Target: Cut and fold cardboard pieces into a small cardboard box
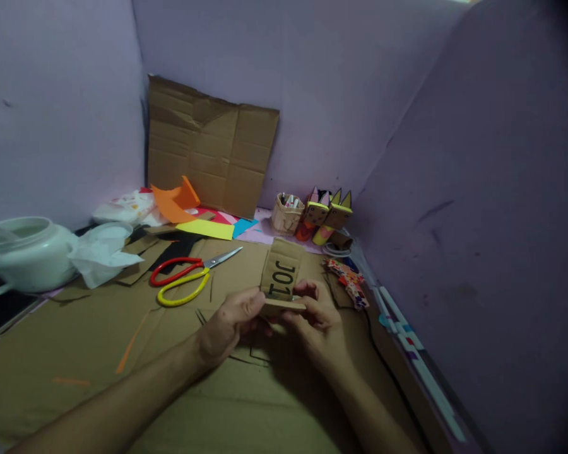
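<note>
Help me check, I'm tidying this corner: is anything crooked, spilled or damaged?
The large cardboard sheet leaning on the back wall looks creased, with an uneven top edge. Crumpled white tissue sits by the white pot. I see no spill.

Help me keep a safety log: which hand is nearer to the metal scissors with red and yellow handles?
Left. The left hand is on the near side of the scissors, slightly right; the right hand is farther right, across the brown, black-lettered cardboard both hold.
</note>
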Tool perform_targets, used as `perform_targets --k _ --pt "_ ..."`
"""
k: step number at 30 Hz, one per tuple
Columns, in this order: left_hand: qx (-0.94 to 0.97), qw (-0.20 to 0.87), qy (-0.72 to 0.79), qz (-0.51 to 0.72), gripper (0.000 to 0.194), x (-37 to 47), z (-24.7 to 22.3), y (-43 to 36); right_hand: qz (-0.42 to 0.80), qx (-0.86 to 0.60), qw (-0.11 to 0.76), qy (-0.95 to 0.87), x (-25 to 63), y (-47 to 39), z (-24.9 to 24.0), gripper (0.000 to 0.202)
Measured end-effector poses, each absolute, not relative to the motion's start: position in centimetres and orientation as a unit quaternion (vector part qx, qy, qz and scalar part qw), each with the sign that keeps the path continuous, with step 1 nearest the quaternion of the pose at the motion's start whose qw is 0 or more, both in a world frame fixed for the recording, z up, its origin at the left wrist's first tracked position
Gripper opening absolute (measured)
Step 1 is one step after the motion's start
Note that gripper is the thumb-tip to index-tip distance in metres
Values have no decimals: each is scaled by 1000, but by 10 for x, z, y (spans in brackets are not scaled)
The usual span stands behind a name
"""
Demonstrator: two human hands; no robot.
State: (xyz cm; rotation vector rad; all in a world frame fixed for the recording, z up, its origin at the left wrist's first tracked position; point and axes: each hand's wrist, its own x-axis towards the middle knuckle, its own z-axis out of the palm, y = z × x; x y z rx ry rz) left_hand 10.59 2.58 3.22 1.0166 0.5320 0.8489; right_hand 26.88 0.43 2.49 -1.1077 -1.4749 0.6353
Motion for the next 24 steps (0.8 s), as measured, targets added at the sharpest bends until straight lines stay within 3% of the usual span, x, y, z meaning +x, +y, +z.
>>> perform_targets --k 9,16,19,24 --pt "612 561 368 418 21 110 33 24 323 -491 569 -576 261 2 29 6" --pt "557 602 396 414 28 114 29 22 433 -486 626 -429 258 6 25 25" --pt "531 624 412 399 33 117 29 20 504 -450 586 -448 258 6 25 34" --pt "587 567 436 381 31 122 25 23 513 -465 562 -452 256 3 26 29"
